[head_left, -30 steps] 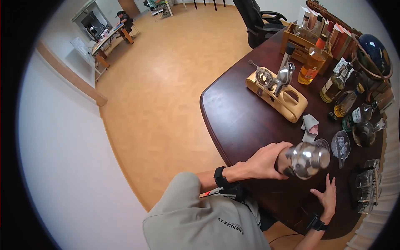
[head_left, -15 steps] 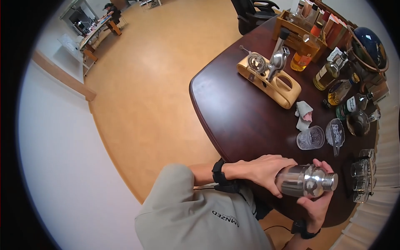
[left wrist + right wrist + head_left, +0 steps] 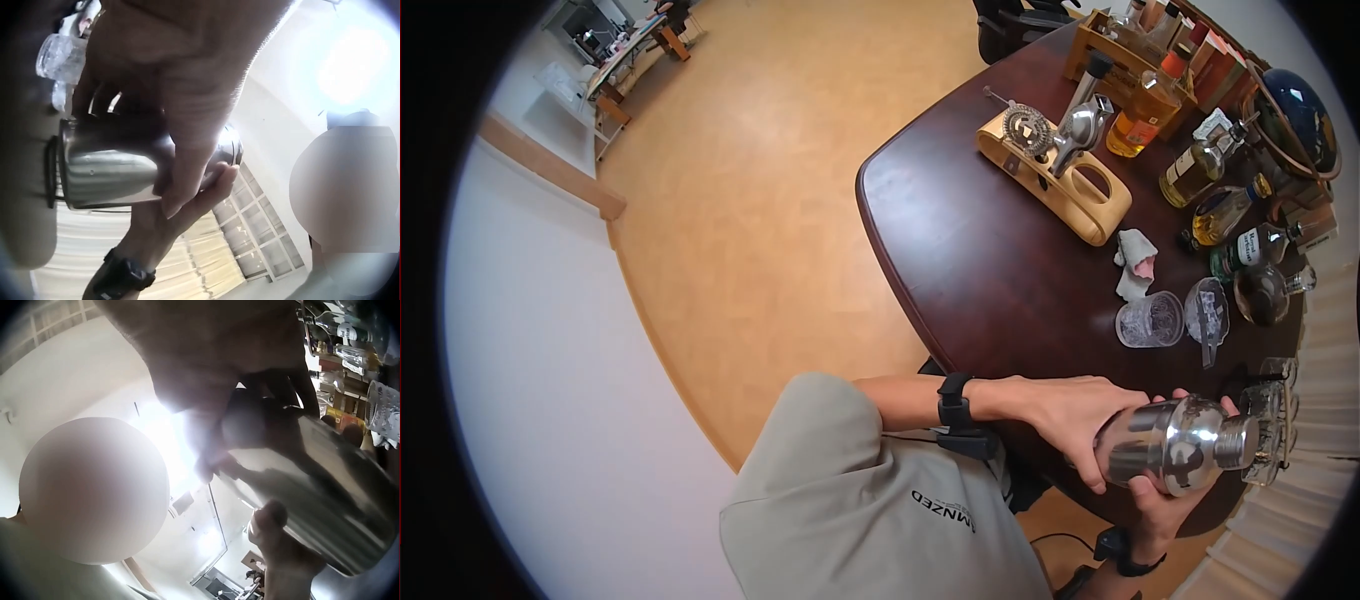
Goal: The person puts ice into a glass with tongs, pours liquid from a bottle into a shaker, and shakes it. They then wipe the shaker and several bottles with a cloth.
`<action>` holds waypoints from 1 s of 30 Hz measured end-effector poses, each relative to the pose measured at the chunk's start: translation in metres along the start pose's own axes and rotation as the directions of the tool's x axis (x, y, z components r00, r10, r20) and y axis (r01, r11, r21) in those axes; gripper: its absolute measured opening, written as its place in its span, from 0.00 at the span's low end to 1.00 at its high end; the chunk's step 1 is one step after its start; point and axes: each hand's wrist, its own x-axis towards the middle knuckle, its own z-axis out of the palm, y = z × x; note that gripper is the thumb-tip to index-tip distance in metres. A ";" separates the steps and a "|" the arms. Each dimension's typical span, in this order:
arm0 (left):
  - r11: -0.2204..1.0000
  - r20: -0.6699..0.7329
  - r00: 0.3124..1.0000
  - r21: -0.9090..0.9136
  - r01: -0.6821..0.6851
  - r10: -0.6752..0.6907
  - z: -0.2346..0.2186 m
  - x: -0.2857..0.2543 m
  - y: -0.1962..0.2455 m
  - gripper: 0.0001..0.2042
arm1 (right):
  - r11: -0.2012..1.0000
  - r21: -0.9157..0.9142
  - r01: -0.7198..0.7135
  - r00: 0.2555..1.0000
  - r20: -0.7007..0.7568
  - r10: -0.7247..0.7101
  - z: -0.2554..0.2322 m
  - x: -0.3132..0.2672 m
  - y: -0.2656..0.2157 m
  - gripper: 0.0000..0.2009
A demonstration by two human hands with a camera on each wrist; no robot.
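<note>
A shiny metal shaker [image 3: 1190,445] lies tilted between both hands above the table's near edge, its narrower cap end towards the right. My left hand [image 3: 1065,415] grips the body near the base, fingers over the top and thumb on the near side. From below, my right hand [image 3: 1165,510] holds the shoulder, its thumb against the near side and fingertips showing beyond. In the left wrist view, the left hand [image 3: 181,81] wraps the shaker body [image 3: 112,178]. The right wrist view shows the right hand [image 3: 219,362] round the shaker [image 3: 325,494].
On the dark table [image 3: 960,200] are a plastic cup with ice [image 3: 1150,320], a glass bowl with tongs [image 3: 1206,312], a crumpled cloth [image 3: 1135,265] and a wooden tool stand [image 3: 1055,185]. Several bottles [image 3: 1195,172] line the far side; small glasses [image 3: 1268,425] stand in a rack at right.
The right hand has come from beside the shaker to hold it. Both hands have carried the shaker rightwards and nearer the body, uncovering the cup with ice.
</note>
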 end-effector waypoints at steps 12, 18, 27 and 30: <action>0.990 -0.056 0.998 0.139 0.005 0.002 -0.004 -0.003 -0.012 0.66 | 0.905 -0.399 0.146 0.934 -0.248 -0.259 -0.093 -0.023 0.007 0.50; 0.987 -0.055 0.998 0.161 0.025 -0.016 -0.007 -0.005 -0.012 0.58 | 0.909 -0.417 0.017 0.920 -0.350 -0.178 -0.084 -0.020 0.001 0.56; 0.982 -0.031 0.999 0.188 0.020 -0.015 -0.004 -0.010 -0.016 0.52 | 0.902 -0.431 0.017 0.935 -0.314 -0.167 -0.088 -0.025 0.004 0.55; 0.983 -0.018 1.000 0.179 0.025 -0.022 -0.007 -0.011 -0.013 0.51 | 0.875 -0.484 -0.011 0.910 -0.368 -0.191 -0.091 -0.028 0.011 0.55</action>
